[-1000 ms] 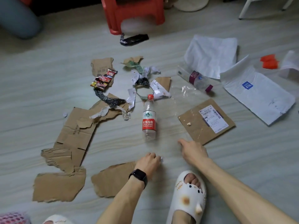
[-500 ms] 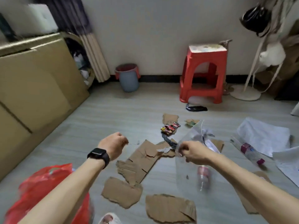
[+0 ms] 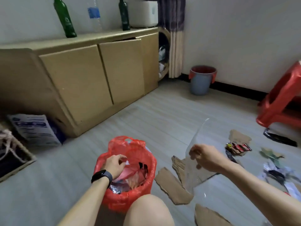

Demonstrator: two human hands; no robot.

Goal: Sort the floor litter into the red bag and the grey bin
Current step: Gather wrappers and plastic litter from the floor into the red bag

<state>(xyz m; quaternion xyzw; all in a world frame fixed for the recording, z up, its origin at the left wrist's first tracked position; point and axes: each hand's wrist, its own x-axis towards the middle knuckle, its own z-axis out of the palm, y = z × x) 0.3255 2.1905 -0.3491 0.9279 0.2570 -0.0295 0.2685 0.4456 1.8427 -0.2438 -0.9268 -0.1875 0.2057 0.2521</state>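
1. Right hand: thumb and fingers pinched on the top edge of a clear plastic sheet, held up off the floor to the right of the red bag. The sheet hangs down to the cardboard pieces.
2. Left hand: over the near-left side of the red bag's mouth, fingers curled downward. Cannot tell whether they grip the rim, hold a scrap, or hold nothing. Black watch on the wrist.
3. Red bag stands open on the floor, just ahead of the person's knee. Inside: pink and red wrappers, some foil; deeper contents are hard to make out.
4. The sheet is transparent, so its outline is faint and its lower end is uncertain.
5. Grey bin by the far wall, well apart from the bag, with a red liner folded over its rim. Interior not visible.
6. Floor litter to the right: snack wrappers, a black wrapper, crumpled scraps blurred at the frame edge.
7. Red stool cut off at right.
8. Cardboard boxes along the left wall, two green bottles on top.
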